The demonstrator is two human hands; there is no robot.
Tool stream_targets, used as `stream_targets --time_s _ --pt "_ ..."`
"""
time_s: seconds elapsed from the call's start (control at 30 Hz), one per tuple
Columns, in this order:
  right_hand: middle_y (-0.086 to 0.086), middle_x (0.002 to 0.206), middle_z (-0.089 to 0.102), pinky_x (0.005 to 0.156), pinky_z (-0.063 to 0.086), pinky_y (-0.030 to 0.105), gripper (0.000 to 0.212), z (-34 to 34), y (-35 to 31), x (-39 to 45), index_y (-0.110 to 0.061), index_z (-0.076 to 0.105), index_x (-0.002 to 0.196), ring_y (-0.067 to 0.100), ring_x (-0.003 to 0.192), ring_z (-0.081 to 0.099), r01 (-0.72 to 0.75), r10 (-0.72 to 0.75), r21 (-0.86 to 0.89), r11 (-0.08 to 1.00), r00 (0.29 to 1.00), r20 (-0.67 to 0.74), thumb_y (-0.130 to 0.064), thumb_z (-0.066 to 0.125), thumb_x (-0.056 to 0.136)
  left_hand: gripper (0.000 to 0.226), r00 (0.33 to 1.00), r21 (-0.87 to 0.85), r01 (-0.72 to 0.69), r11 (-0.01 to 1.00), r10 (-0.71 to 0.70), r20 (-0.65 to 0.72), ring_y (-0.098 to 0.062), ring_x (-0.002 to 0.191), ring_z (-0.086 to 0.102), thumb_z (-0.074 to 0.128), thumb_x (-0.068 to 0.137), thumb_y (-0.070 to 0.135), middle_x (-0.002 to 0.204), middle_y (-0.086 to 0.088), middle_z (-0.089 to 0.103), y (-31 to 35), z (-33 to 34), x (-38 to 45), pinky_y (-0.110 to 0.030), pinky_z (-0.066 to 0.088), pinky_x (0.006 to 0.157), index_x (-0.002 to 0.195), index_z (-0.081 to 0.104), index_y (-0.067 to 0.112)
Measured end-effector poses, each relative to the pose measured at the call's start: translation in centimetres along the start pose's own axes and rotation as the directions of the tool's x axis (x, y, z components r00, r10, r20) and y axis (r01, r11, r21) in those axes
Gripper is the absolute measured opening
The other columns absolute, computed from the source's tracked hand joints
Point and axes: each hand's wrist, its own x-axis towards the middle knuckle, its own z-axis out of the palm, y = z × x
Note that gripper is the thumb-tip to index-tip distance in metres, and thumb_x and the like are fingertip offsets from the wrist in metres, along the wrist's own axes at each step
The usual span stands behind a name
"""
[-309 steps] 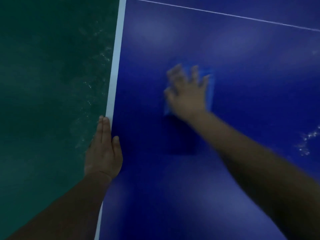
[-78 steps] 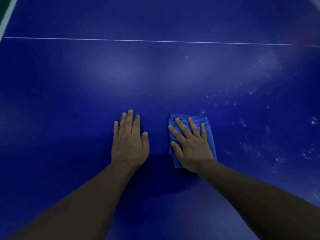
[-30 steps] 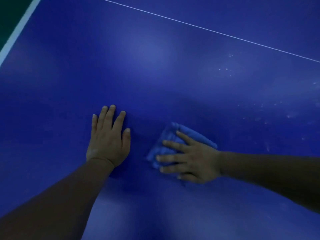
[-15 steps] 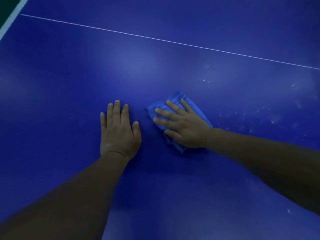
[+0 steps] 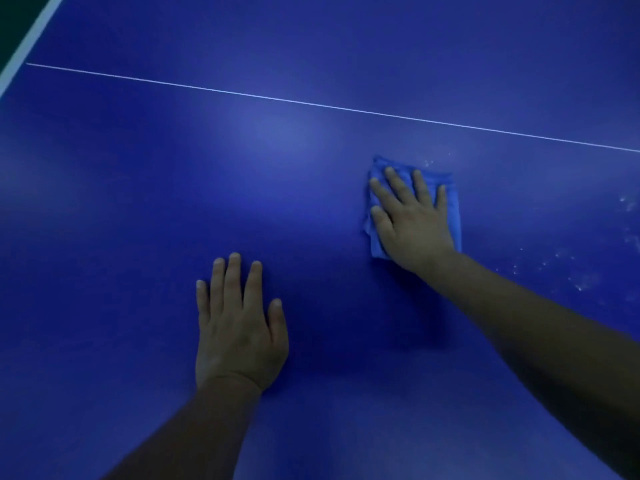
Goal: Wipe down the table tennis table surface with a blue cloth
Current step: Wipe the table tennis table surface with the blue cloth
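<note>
The blue table tennis table point(image 5: 138, 209) fills the head view. A folded blue cloth point(image 5: 453, 209) lies flat on it, right of centre, a little short of the thin white centre line point(image 5: 311, 103). My right hand point(image 5: 410, 221) presses down on the cloth with straight, spread fingers and covers most of it. My left hand point(image 5: 239, 327) rests flat on the bare table surface, nearer to me and to the left, fingers straight and together.
White dust specks point(image 5: 568, 268) are scattered on the surface to the right of the cloth, with a few more just beyond the cloth point(image 5: 431, 163). The table's white edge stripe point(image 5: 24, 53) and dark green floor point(image 5: 15, 8) show at the top left.
My right hand has slid the cloth away from my left hand, to the right and farther out toward the white line. My left hand has stayed flat on the table.
</note>
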Motion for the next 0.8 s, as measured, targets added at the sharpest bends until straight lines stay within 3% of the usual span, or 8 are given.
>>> stream_targets --time_s 0.23,0.33,0.43,0.5,0.57,0.63,0.7,0.8 --pt "-0.007 0.166 0.018 0.118 0.002 0.064 0.060 -0.4 -7.0 1.3 -0.036 0.026 0.156 0.030 0.154 0.010 0.406 -0.405 0.000 0.914 0.912 0.062 -0.053 0.019 0.099 0.064 1.000 -0.009 -0.011 1.000 0.011 -0.014 -0.030 0.154 0.009 0.027 0.099 0.043 0.163 -0.016 0.024 0.1 0.1 0.1 -0.051 0.002 0.125 0.152 0.037 0.009" --pt "-0.008 0.168 0.010 0.117 0.004 0.066 0.065 -0.9 1.5 5.1 -0.036 0.020 0.158 0.031 0.154 0.005 -0.022 0.023 -0.049 0.999 1.000 0.020 -0.054 0.012 0.096 0.063 1.000 0.003 -0.011 1.000 0.011 -0.015 -0.030 0.154 0.008 0.027 0.099 0.042 0.163 -0.017 0.022 0.1 -0.1 0.1 -0.048 -0.003 0.125 0.152 0.038 0.010" --pt "-0.009 0.168 0.008 0.117 0.003 0.068 0.058 -1.5 8.3 3.9 -0.035 0.021 0.158 0.031 0.154 0.003 -0.477 0.480 0.117 0.871 0.877 0.003 -0.048 0.021 0.102 0.063 1.000 0.007 0.001 1.000 -0.001 -0.003 -0.029 0.155 0.006 0.026 0.099 0.043 0.164 -0.016 0.021 0.2 -0.2 0.2 -0.045 -0.005 0.125 0.152 0.038 0.010" --pt "-0.008 0.168 0.010 0.117 0.004 0.068 0.061 -1.2 5.6 2.0 -0.035 0.021 0.158 0.033 0.154 0.006 -0.425 0.429 0.087 0.901 0.902 -0.044 -0.050 0.018 0.099 0.062 1.000 0.012 0.002 1.000 -0.002 0.002 -0.029 0.154 0.006 0.026 0.099 0.042 0.163 -0.016 0.021 0.2 -0.2 0.2 -0.045 -0.006 0.124 0.151 0.038 0.010" --pt "-0.008 0.167 0.014 0.117 0.003 0.065 0.064 -0.5 1.3 0.7 -0.035 0.023 0.158 0.032 0.154 0.007 -0.078 0.079 0.050 0.996 0.997 -0.010 -0.053 0.016 0.097 0.061 1.000 0.016 0.005 1.000 -0.005 0.002 -0.029 0.154 0.007 0.026 0.100 0.041 0.163 -0.016 0.021 0.4 -0.2 0.2 -0.045 -0.006 0.124 0.151 0.039 0.010" --pt "-0.008 0.166 0.017 0.119 0.002 0.063 0.064 -0.2 0.5 1.1 -0.036 0.026 0.157 0.029 0.154 0.009 0.186 -0.187 0.016 0.982 0.982 0.039 -0.056 0.014 0.097 0.061 1.000 0.018 0.010 1.000 -0.010 0.018 -0.028 0.155 0.004 0.025 0.100 0.042 0.164 -0.015 0.019 0.4 -0.2 0.3 -0.044 -0.008 0.124 0.152 0.037 0.011" --pt "-0.008 0.167 0.017 0.119 0.005 0.064 0.062 -1.0 3.8 2.8 -0.037 0.025 0.157 0.029 0.154 0.010 0.006 -0.006 -0.006 1.000 1.000 0.005 -0.056 0.017 0.098 0.061 1.000 0.007 0.012 1.000 -0.012 0.021 -0.027 0.155 0.003 0.025 0.100 0.042 0.164 -0.014 0.018 0.3 -0.3 0.3 -0.043 -0.008 0.124 0.153 0.036 0.011" --pt "-0.010 0.168 0.007 0.119 0.001 0.065 0.056 -1.5 8.4 3.5 -0.036 0.019 0.159 0.028 0.154 0.002 -0.402 0.402 0.080 0.912 0.915 0.021 -0.049 0.025 0.104 0.061 1.000 0.018 0.016 1.000 -0.016 0.023 -0.029 0.155 0.005 0.027 0.100 0.041 0.164 -0.015 0.020 0.5 -0.4 0.3 -0.043 -0.009 0.124 0.152 0.038 0.011"
